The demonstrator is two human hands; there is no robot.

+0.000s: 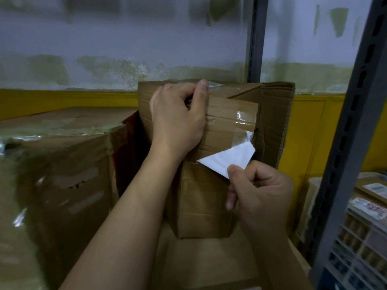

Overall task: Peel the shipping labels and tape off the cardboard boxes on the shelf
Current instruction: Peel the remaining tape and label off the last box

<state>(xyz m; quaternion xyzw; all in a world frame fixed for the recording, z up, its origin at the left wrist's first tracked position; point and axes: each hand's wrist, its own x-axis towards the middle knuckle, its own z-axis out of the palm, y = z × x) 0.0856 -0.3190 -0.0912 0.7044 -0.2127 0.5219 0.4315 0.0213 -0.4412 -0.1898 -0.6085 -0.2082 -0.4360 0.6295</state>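
Blurred neighbouring box (62, 164) (cropped at left)

Left hand (178, 120) high, right hand (261, 191) lower

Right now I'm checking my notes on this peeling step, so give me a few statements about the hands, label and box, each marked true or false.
1. The right hand pinches the white label. True.
2. The label is fully off the box. False: its far end is on the box, beside the tape.
3. The left hand hangs idle. False: it grips the box's top edge.
4. Clear tape is on the box. True.
5. A grey metal upright stands left of the box. False: it stands to the right.
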